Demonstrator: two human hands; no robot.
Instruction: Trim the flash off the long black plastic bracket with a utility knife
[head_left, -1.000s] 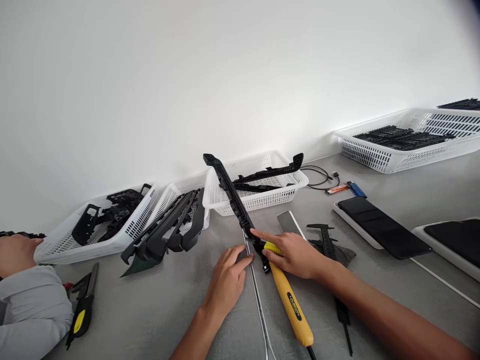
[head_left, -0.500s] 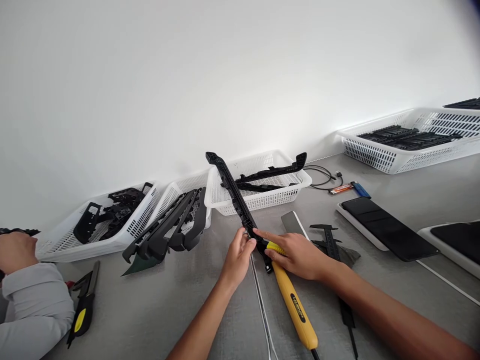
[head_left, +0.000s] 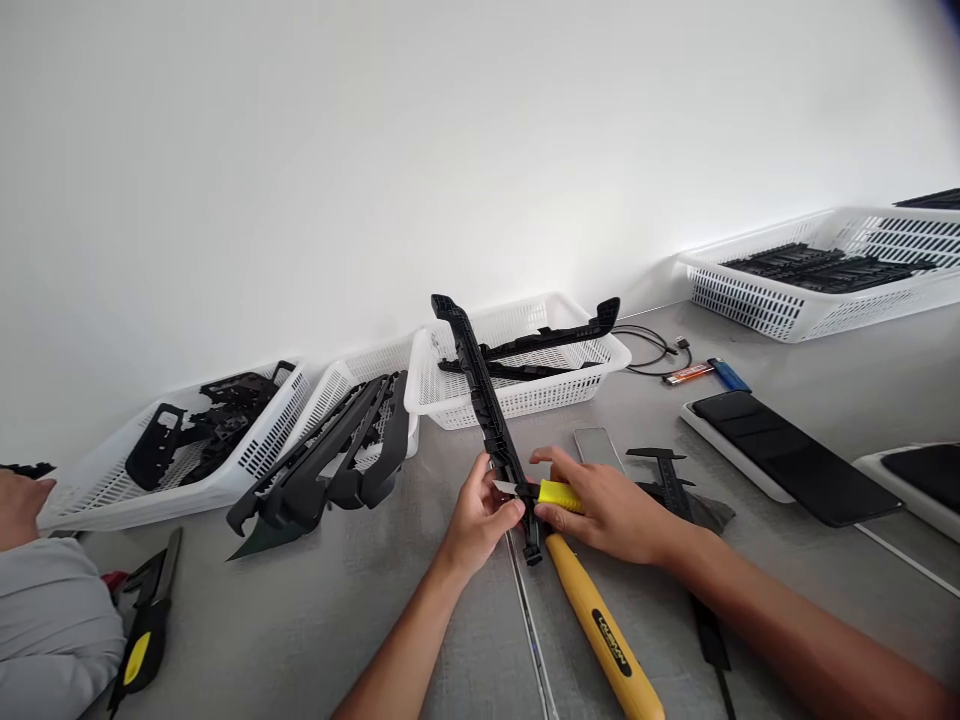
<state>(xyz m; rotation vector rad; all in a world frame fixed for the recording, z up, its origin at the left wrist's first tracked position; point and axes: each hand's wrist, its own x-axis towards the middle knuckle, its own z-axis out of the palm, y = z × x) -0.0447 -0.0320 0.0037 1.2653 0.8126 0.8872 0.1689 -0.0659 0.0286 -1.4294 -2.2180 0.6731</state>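
My left hand (head_left: 480,520) is closed around the lower part of a long black plastic trim strip (head_left: 480,385), which slants up and away over a white basket. In my right hand (head_left: 607,510) is a utility knife (head_left: 561,495) with a yellow grip. Its pale blade lies across the strip beside my left thumb; whether it cuts into the plastic I cannot tell. Just below, a yellow-handled tool (head_left: 604,630) marked with a black label rests on the table, its tip hidden near the strip's lower end.
Behind the strip, the white basket (head_left: 525,405) holds similar strips. More baskets with black parts stand left and far right. Right of my hands lie a caliper (head_left: 666,480), a black phone (head_left: 795,455), a lighter (head_left: 727,375) and a cable. At left are another person's sleeve (head_left: 56,625) and another knife (head_left: 146,620).
The blade now shows across the strip, where my right fingers lay over it before. The strip has shifted slightly right and its lower end sits lower. My right index finger has lifted off.
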